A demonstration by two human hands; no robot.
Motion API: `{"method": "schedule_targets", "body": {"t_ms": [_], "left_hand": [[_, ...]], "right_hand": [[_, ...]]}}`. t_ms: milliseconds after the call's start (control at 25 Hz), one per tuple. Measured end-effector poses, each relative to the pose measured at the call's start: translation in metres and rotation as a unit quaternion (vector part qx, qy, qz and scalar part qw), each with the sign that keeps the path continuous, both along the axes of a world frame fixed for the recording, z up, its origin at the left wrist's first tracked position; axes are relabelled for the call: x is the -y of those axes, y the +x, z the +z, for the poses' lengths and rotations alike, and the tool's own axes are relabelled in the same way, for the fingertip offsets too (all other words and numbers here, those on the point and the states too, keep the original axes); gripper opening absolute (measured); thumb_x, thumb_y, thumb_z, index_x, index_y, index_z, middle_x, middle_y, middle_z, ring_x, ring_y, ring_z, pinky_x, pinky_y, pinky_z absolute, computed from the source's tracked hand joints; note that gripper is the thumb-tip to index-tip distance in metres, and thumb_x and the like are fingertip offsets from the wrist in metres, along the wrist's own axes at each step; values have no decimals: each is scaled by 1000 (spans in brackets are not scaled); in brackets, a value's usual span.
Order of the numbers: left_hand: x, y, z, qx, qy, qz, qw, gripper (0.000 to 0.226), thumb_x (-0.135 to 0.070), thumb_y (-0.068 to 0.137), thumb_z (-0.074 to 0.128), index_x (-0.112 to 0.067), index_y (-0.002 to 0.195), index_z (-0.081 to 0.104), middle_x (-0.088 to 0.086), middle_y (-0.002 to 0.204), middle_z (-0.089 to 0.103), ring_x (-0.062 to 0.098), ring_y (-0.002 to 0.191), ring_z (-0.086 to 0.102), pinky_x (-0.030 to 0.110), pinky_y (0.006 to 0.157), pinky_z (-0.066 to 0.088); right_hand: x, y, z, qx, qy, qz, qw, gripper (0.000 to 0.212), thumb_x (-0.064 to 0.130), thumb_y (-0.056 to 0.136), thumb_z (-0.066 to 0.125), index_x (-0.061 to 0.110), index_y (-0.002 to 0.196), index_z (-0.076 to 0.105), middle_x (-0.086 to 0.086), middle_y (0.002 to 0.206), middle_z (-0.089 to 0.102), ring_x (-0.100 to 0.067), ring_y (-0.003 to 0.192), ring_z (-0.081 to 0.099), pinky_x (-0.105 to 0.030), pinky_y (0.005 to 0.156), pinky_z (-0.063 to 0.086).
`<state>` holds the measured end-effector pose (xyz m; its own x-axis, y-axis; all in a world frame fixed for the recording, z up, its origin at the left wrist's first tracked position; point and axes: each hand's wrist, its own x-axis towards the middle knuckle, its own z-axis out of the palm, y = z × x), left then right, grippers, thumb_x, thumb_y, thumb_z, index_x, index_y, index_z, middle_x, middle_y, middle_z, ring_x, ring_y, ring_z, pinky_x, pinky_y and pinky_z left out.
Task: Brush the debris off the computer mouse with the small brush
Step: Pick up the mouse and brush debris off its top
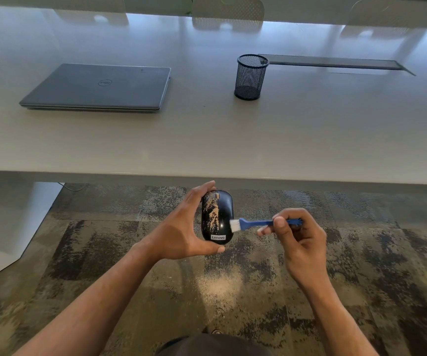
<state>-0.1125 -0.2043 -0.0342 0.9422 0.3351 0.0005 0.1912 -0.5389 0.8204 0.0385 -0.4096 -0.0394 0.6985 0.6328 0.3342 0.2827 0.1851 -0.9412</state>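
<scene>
Left hand (181,235) cupped, thumb curled at the near end and fingertips at the far end of the mouse (220,217), gripping it. Right hand (297,242) pinches the brush (258,223) handle between thumb and forefinger, remaining fingers curled; both forearms bare, extended forward.

Closed laptop (96,87), mesh pen cup (250,77) on table (207,134).

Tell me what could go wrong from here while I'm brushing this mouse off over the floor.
The left hand pinches the mouse only at its two ends, held out past the table edge above the carpet, so a firm stroke could knock it loose. The debris sits on the mouse's left half near the scroll wheel; the brush in the right hand may push grit into that gap. Swept-off debris will likely land on the carpet.
</scene>
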Motion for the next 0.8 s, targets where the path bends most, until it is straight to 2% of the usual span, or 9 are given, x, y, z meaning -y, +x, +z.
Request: {"method": "schedule_targets", "body": {"t_ms": [80,160,280,400,600,800], "left_hand": [[1,-2,1,1,7,-1,1000,123,-38,61,94,-31,155,15,-11,150,32,5,135,36,12,107,24],[2,-3,2,4,9,-3,1000,123,-39,61,94,-28,155,15,-7,152,32,7,137,36,15,110,25],[2,-5,3,10,12,-2,1000,123,-35,61,95,-24,155,16,-4,151,34,9,137,38,21,114,27],[4,-6,5,12,15,-6,1000,123,-35,61,95,-24,155,17,-3,150,34,10,137,39,32,118,30],[7,-4,8,8,22,-7,1000,123,-42,60,93,-26,155,16,-3,151,33,11,136,39,41,119,32],[11,-8,5,0,21,-13,1000,123,-44,60,91,-25,155,16,-6,152,32,9,138,37,40,120,31]], "right_hand": [[-5,7,0,-30,6,-18,999,4,19,93,59,18,96,61,3,77,75,-15,74,76,-25,74,61],[-3,11,-1,-43,24,-16,999,5,14,94,56,15,96,61,-1,76,75,-19,73,77,-27,75,61],[4,12,-2,-37,36,67,996,8,6,96,54,8,93,61,-2,76,74,-21,73,76,-32,75,62],[3,12,-2,-40,11,137,990,8,11,94,58,4,93,62,-4,76,73,-21,73,75,-32,74,62],[-15,19,6,-57,-7,74,996,10,21,92,60,11,93,61,-1,74,72,-16,72,75,-30,76,61],[-25,30,9,-54,-36,-16,998,13,31,92,60,18,92,63,-3,72,75,-20,73,76,-40,85,59]]}}
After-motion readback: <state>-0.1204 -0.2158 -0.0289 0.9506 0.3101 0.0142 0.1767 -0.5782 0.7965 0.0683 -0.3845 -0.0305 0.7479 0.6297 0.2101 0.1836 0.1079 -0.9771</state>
